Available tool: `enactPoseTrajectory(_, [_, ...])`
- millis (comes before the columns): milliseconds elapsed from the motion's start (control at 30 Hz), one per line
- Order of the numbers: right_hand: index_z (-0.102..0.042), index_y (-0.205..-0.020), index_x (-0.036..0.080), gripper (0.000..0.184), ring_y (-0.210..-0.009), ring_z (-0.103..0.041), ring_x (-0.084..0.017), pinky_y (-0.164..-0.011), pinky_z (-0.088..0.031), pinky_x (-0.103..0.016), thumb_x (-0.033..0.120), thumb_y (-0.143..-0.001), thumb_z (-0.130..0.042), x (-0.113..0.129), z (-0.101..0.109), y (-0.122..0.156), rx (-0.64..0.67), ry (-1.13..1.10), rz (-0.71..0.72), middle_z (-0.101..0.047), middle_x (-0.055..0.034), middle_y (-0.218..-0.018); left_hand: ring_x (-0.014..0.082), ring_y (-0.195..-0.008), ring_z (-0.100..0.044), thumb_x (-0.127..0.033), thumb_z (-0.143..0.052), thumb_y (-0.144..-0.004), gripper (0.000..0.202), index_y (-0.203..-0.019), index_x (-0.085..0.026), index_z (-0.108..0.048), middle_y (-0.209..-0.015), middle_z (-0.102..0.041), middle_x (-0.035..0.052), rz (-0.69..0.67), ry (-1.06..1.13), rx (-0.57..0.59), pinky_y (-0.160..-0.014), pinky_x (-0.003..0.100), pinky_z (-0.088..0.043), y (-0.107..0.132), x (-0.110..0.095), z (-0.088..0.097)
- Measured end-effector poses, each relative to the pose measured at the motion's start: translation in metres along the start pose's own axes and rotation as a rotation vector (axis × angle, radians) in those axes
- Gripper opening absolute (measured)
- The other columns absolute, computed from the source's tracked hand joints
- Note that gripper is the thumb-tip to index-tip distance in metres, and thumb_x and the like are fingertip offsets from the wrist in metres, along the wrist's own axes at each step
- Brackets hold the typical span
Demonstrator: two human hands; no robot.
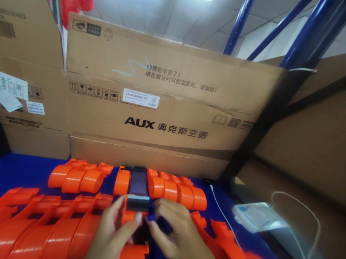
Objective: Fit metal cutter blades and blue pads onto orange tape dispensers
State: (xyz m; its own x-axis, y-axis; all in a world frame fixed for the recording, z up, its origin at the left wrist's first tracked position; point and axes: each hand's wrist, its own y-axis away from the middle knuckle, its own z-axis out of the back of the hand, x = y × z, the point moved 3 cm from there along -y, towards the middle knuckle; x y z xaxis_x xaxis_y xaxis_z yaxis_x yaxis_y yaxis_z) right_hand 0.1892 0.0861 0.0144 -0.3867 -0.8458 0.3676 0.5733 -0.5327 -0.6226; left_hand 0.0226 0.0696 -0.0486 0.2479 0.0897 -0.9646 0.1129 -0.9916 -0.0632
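Observation:
My left hand [115,229] is closed around an orange tape dispenser [129,216], thumb across its front. A toothed strip [138,198] runs along the top edge above a dark band. At the dispenser's right side, my right hand [175,231] pinches a small blue piece [151,213]; its exact shape is mostly hidden by the fingers. Directly behind stands a dark, flat, phone-like device [139,181]. Another orange dispenser [133,256] lies below my hands, cut off by the frame's bottom edge.
Orange dispensers stand in rows at left [46,231], at back [175,190] and at right [227,246] on the blue table [26,171]. Cardboard panels [160,144] wall the back. A clear plastic case [258,216] and a white cable [222,212] lie right.

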Motion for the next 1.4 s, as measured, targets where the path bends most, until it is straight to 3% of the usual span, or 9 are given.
enactPoseTrajectory(367, [-0.049, -0.075, 0.021, 0.022, -0.062, -0.05, -0.013, -0.056, -0.037, -0.028, 0.021, -0.096, -0.054, 0.001, 0.002, 0.003, 0.097, 0.075, 0.07, -0.055, 0.001, -0.067, 0.0114, -0.051, -0.056, -0.044, -0.075, -0.079, 0.052, -0.123, -0.018, -0.063, -0.088, -0.073, 0.0072, 0.025, -0.058, 0.051, -0.045, 0.023, -0.05, -0.001, 0.007, 0.003])
enactPoseTrajectory(733, [-0.048, -0.071, 0.021, 0.027, -0.066, -0.049, -0.015, -0.06, -0.036, -0.03, 0.026, -0.097, -0.055, 0.006, 0.007, -0.003, 0.201, 0.08, -0.035, -0.055, 0.0001, -0.071, 0.0127, -0.048, -0.059, -0.041, -0.079, -0.076, 0.047, -0.117, -0.019, -0.07, -0.081, -0.075, 0.0056, 0.055, 0.008, 0.052, -0.048, 0.025, -0.051, -0.002, 0.002, 0.003])
enactPoseTrajectory(800, [-0.049, -0.072, 0.021, 0.025, -0.07, -0.051, -0.016, -0.062, -0.037, -0.031, 0.027, -0.095, -0.058, 0.006, 0.009, -0.002, 0.18, 0.012, -0.064, -0.056, -0.0009, -0.074, 0.0172, -0.054, -0.066, -0.04, -0.079, -0.076, 0.043, -0.113, -0.019, -0.072, -0.079, -0.077, 0.0064, 0.085, 0.053, 0.098, -0.053, 0.027, -0.055, -0.004, 0.001, 0.003])
enactPoseTrajectory(900, [-0.051, -0.074, 0.022, 0.022, -0.074, -0.052, -0.018, -0.066, -0.04, -0.032, 0.027, -0.093, -0.06, 0.003, 0.013, 0.002, 0.058, -0.146, -0.124, -0.056, -0.002, -0.077, 0.0277, -0.084, -0.074, -0.038, -0.082, -0.073, 0.04, -0.108, -0.019, -0.075, -0.093, -0.08, 0.0099, 0.112, 0.152, 0.13, -0.074, 0.034, -0.06, -0.006, -0.003, 0.001])
enactPoseTrajectory(1000, [-0.057, -0.086, 0.023, 0.014, -0.074, -0.053, -0.018, -0.069, -0.042, -0.033, 0.03, -0.098, -0.054, -0.005, 0.013, 0.003, -0.113, -0.346, -0.306, -0.055, -0.0012, -0.079, 0.031, -0.098, -0.073, -0.032, -0.085, -0.069, 0.055, -0.122, -0.023, -0.07, -0.103, -0.08, 0.0094, 0.102, 0.212, 0.099, -0.089, 0.039, -0.057, -0.006, -0.007, -0.001])
enactPoseTrajectory(1067, [-0.057, -0.112, 0.026, 0.015, -0.079, -0.056, -0.018, -0.074, -0.045, -0.034, 0.033, -0.099, -0.052, -0.008, 0.007, 0.003, -0.119, -0.534, -0.446, -0.06, -0.0025, -0.091, 0.0304, -0.097, -0.074, -0.03, -0.086, -0.068, 0.068, -0.132, -0.027, -0.063, -0.105, -0.08, 0.0083, 0.095, 0.207, 0.098, -0.091, 0.038, -0.056, -0.004, -0.009, -0.003])
enactPoseTrajectory(1167, [-0.046, -0.137, 0.03, 0.039, -0.082, -0.06, -0.018, -0.08, -0.048, -0.036, 0.038, -0.099, -0.052, -0.003, -0.007, 0.0, 0.049, -0.887, -0.517, -0.062, -0.0049, -0.106, 0.0305, -0.097, -0.075, -0.029, -0.086, -0.069, 0.071, -0.135, -0.031, -0.06, -0.115, -0.077, 0.0085, 0.112, 0.217, 0.143, -0.087, 0.037, -0.057, -0.001, -0.01, -0.004])
enactPoseTrajectory(1300, [-0.052, -0.132, 0.027, 0.039, -0.088, -0.062, -0.02, -0.087, -0.047, -0.036, 0.042, -0.096, -0.056, 0.004, -0.015, -0.001, 0.073, -1.11, -0.475, -0.062, -0.0054, -0.11, 0.0307, -0.111, -0.07, -0.024, -0.086, -0.07, 0.058, -0.125, -0.03, -0.068, -0.122, -0.074, 0.0081, 0.075, 0.232, 0.228, -0.089, 0.033, -0.056, -0.001, -0.011, -0.005])
enactPoseTrajectory(1400, [-0.05, -0.126, 0.029, 0.033, -0.068, -0.059, -0.014, -0.067, -0.05, -0.029, 0.044, -0.097, -0.055, 0.003, -0.02, 0.0, 0.017, -1.139, -0.503, -0.061, -0.0022, -0.101, 0.0259, -0.084, -0.076, -0.028, -0.084, -0.073, 0.059, -0.129, -0.028, -0.065, -0.131, -0.068, 0.0124, 0.063, 0.247, 0.365, -0.077, 0.035, -0.06, 0.0, -0.01, -0.008])
